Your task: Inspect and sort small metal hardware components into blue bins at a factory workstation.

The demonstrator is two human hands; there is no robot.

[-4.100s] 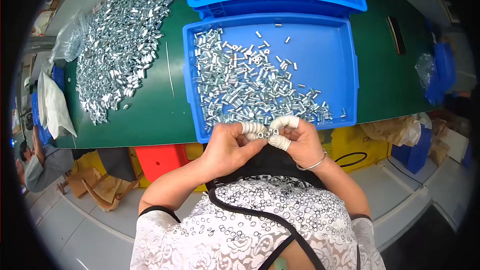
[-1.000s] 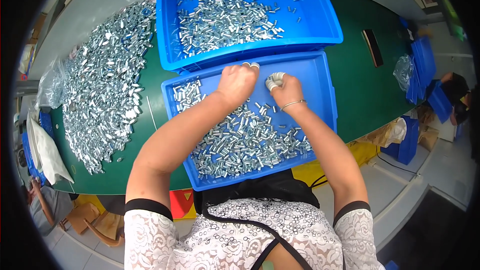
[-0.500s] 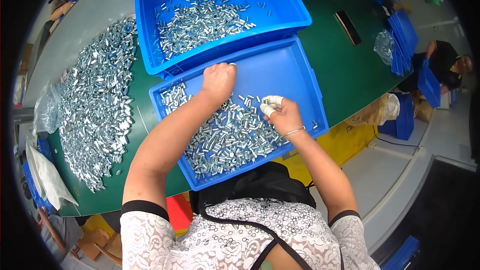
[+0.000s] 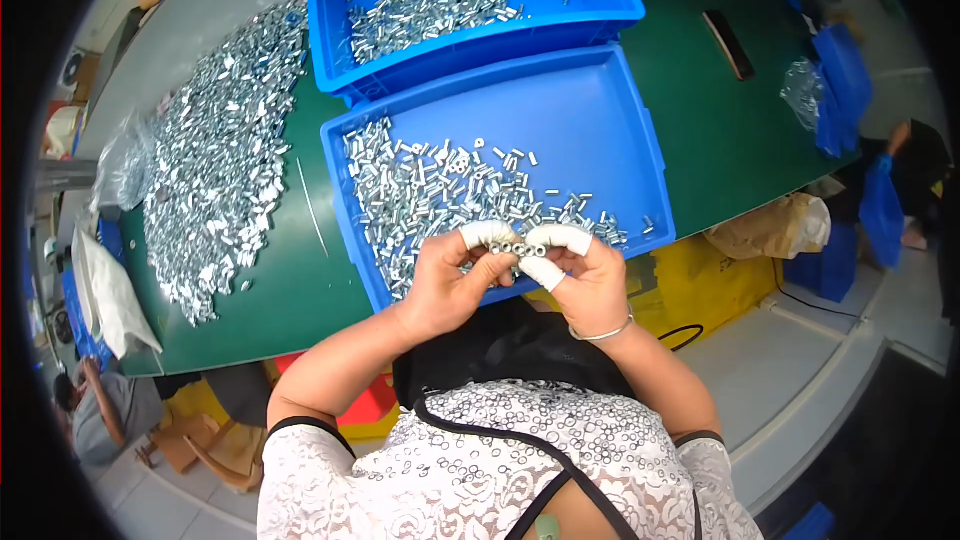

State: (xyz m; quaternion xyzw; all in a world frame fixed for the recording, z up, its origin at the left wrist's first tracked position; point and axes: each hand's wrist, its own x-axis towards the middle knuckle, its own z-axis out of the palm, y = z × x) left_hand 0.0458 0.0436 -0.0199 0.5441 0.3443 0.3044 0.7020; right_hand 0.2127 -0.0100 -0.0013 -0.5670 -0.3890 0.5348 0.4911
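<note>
My left hand [image 4: 456, 275] and my right hand [image 4: 585, 280] meet above the near edge of the near blue tray [image 4: 560, 100]. White wraps cover some of the fingers. Between the fingertips of both hands is a short row of small metal sleeves [image 4: 519, 250], their round open ends facing up toward me. Each hand pinches part of this row. Many loose metal sleeves [image 4: 420, 185] lie in the tray's left and near parts, some standing on end. The fingers hide part of the held row.
A second blue tray [image 4: 400, 75] with more sleeves stands behind. Left of it, a large heap of metal pieces [image 4: 225, 140] spreads on the green table [image 4: 310, 310], near a thin rod [image 4: 312, 208]. A phone [image 4: 728, 44] lies at the right. Other people sit nearby.
My left hand has come back from the tray's far side and opened from a fist into a pinch. My right hand has drawn nearer, and both now hold the row of sleeves together.
</note>
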